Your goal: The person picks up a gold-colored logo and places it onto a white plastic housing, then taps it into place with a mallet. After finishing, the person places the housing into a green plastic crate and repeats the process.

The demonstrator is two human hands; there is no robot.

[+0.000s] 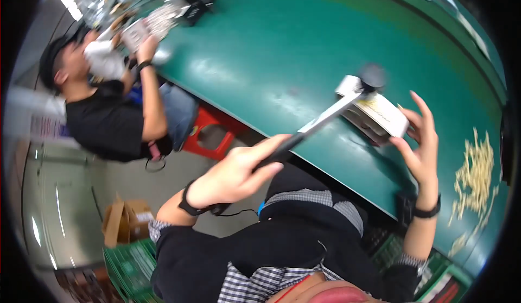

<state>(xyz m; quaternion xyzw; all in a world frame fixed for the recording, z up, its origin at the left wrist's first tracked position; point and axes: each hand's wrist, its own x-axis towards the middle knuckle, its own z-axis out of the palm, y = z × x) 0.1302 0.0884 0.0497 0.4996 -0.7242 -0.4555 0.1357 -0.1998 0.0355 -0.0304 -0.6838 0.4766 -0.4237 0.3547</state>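
My left hand is wrapped round the black grip of a mallet with a silver shaft and a dark, round head. The mallet's head, blurred, is over the far left end of a white, box-like housing; whether they touch I cannot tell. This housing rests on the green tabletop, with an opening on the side facing me. At its right end my right hand grips it between the thumb and the fingers, the index finger raised.
The green worktable stretches away to the left. Several small cream-coloured strips lie heaped at the right. A co-worker handles a white part at the far left, near a red stool. Green crates and a cardboard box stand below.
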